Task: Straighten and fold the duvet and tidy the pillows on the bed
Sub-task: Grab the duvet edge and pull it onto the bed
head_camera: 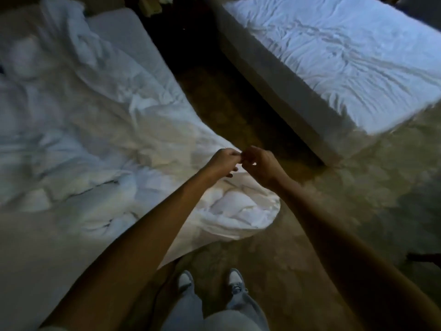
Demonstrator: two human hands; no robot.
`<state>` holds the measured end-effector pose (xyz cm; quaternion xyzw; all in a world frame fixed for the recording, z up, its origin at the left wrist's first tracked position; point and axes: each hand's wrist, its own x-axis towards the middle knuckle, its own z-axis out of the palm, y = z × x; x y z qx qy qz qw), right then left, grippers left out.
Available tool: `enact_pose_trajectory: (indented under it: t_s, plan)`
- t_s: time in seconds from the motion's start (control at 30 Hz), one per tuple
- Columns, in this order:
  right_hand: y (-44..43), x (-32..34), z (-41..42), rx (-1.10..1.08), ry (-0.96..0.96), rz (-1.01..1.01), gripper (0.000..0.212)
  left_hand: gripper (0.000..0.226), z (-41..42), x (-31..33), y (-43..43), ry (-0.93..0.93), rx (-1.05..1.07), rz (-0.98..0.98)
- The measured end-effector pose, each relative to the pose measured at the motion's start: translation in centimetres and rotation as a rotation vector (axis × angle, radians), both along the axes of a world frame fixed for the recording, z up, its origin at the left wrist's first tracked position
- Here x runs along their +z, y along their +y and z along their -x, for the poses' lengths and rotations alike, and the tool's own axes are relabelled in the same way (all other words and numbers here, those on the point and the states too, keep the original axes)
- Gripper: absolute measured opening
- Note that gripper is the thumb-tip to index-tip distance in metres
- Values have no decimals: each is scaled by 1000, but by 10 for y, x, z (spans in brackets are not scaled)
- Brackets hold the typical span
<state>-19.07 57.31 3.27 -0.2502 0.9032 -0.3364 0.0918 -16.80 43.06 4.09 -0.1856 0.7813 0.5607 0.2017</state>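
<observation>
Bed [133, 37] filling 9 o'clock, rumpled white duvet [83, 130] heaped across it, one bunched corner spilling past its edge toward 6 o'clock, second bed [274, 91] at 1 o'clock under creased sheet [346, 56], mottled floor [322, 223] between.

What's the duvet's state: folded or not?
Not folded. The duvet lies crumpled across the bed, its corner spilling onto the carpet.

A dark carpeted aisle [214, 96] runs open but narrow between two beds, from the centre to the top of the frame. A rumpled duvet [95, 139] spills off the left bed [124, 32] onto the floor at centre. The second bed [334, 56] walls off the upper right. Open carpet [358, 199] fills the lower right.
</observation>
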Motion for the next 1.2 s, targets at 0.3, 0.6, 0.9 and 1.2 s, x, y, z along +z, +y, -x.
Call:
enact_pose_trajectory:
  t_s: [0.3,0.6,0.9,1.2]
  plan:
    - [-249,-41,-68,256,-106,-101,14,11,-108,-57,-247,-15,197,209]
    - [-480,-161,-96,171,-51,-382,74,48,-194,-162,-500,115,-55,958]
    - [-573,-186,-112,252,-45,-265,31,60,-179,-190,-586,261,-260,1176]
    - [-604,-137,-223,275,-16,-318,42,7,-264,-141,-632,349,-378,1068]
